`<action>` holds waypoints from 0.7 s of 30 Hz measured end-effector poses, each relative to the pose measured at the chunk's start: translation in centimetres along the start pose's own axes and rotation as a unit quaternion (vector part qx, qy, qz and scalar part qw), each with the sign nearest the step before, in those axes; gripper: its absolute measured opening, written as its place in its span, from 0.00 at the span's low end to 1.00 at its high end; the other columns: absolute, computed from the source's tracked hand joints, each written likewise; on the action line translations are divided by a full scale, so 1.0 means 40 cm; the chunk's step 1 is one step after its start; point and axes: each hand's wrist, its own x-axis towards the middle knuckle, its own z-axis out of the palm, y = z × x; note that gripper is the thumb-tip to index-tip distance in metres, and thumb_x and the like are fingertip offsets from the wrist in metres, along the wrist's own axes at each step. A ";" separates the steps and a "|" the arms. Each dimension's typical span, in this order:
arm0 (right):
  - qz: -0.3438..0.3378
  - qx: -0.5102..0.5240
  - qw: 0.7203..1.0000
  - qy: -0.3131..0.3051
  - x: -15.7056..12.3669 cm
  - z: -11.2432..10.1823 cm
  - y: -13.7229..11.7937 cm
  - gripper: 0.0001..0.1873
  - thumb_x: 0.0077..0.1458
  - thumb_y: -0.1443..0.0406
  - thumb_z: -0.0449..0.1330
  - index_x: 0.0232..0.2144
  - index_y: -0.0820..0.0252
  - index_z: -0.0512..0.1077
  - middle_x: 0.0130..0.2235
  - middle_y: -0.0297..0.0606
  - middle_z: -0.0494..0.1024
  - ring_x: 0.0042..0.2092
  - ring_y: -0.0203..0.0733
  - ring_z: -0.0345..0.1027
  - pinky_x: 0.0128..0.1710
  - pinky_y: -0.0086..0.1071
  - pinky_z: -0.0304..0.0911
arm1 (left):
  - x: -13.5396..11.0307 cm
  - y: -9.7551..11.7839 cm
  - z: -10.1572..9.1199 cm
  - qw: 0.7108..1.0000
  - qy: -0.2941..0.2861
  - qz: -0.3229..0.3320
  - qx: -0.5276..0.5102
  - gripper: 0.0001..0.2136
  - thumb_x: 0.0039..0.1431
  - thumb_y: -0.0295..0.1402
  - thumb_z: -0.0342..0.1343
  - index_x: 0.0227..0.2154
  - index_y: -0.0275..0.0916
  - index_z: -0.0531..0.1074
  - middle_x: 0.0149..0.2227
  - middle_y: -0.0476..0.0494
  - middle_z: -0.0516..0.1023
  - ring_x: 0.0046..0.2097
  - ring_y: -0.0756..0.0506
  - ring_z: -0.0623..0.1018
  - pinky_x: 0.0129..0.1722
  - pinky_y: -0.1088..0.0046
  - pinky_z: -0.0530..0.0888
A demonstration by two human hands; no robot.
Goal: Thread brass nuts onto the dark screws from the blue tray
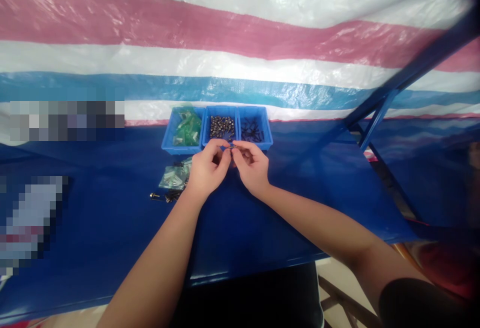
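My left hand (207, 168) and my right hand (251, 165) meet fingertip to fingertip over the blue table (112, 218), just in front of three blue bins. Both pinch a small metal part (232, 146) between them; it is too small to name. The left bin (173, 133) holds green-tinted plastic bags, the middle bin (222, 128) holds small metal screws, and the right bin (254, 129) holds small black parts. Left of my left hand lies a filled small bag (174, 177) with a few loose dark parts (165, 197) beside it.
A striped red, white and blue tarp (225, 33) hangs behind the table. A blue metal frame brace (378, 108) slants down at the right. The table's front edge runs near my elbows, with a dark stool below. Blurred patches cover the left side.
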 end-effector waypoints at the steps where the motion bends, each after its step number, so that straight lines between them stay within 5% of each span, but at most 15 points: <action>1: 0.000 0.002 1.000 0.001 0.000 0.000 0.000 0.15 0.57 0.55 0.65 0.44 0.55 0.77 0.40 0.39 0.81 0.38 0.39 0.77 0.38 0.36 0.78 | 0.000 0.000 0.000 1.000 -0.001 0.001 -0.003 0.08 0.64 0.35 0.56 0.44 0.40 0.72 0.22 0.56 0.69 0.23 0.54 0.68 0.28 0.79 0.67; 21: -0.003 0.002 1.000 -0.010 0.002 0.000 -0.001 0.14 0.59 0.55 0.63 0.43 0.54 0.74 0.37 0.36 0.80 0.34 0.37 0.75 0.33 0.33 0.75 | 0.000 0.003 0.000 1.000 -0.002 0.004 -0.006 0.08 0.65 0.35 0.56 0.44 0.40 0.73 0.22 0.55 0.71 0.22 0.54 0.68 0.27 0.79 0.67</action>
